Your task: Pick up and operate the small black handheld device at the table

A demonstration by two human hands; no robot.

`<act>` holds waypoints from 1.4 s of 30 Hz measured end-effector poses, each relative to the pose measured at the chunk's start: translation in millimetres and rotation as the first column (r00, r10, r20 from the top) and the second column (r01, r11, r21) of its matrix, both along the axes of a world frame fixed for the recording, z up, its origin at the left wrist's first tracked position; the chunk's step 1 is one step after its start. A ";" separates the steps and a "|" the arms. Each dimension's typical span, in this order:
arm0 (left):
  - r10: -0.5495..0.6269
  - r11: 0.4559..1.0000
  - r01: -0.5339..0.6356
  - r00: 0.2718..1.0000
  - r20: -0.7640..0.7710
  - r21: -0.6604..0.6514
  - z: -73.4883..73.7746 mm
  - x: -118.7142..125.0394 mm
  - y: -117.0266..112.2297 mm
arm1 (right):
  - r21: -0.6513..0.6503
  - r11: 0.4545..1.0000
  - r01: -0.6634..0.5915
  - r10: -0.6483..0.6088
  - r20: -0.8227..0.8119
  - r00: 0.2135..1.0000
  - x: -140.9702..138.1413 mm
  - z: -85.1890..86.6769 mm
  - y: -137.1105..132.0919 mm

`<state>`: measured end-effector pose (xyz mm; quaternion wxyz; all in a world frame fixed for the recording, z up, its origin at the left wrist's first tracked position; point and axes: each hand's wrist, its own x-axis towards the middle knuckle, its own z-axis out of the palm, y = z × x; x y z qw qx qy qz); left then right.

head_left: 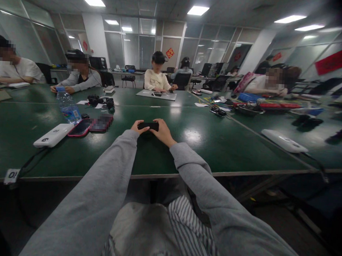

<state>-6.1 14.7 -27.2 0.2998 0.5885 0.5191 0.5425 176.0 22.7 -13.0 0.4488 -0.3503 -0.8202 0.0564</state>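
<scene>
Holding On at Both Ends

The person's left hand (139, 127) and right hand (163, 132) are holding a dark oblong object (148, 126) between them, out in front of the body over the green bench (198, 156). Each grip is sitting narrow around one end, the thumbs lying along the near side; this is probably keeping the piece steady while leaving its middle uncovered. Whether it is touching the bench, I cannot tell.

To the left, a pink-edged phone (78, 127) is lying beside a white block (54, 135), with a plastic bottle (68, 105) standing behind. They are sitting outside the arms' span, perhaps for elbow room. The block's black cable (31, 162) is hanging past the bench's edge, likely explaining its place there.
</scene>
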 end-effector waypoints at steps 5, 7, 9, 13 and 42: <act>-0.010 1.000 0.011 0.999 0.052 -0.010 7.8 6.4 -11.1 | -0.003 1.000 0.018 -0.018 -0.015 1.000 0.0 3.3 -3.3; 0.031 0.999 -0.029 0.990 0.139 -0.022 10.6 8.7 -12.2 | 0.027 0.999 0.029 -0.028 -0.015 0.999 0.1 6.7 -6.4; 0.086 0.994 -0.067 0.964 0.250 -0.080 13.9 10.3 -11.0 | 0.060 0.997 0.039 -0.038 -0.019 0.999 0.5 10.6 -10.3; 0.171 0.955 -0.024 0.861 0.479 -0.297 22.1 12.8 -7.9 | 0.103 0.992 0.079 -0.072 -0.066 0.995 2.1 17.2 -17.4; 0.141 0.934 0.125 0.731 0.667 -0.335 27.4 19.7 -20.8 | -0.368 0.921 -0.130 0.066 -0.183 0.981 -21.9 -6.2 -14.4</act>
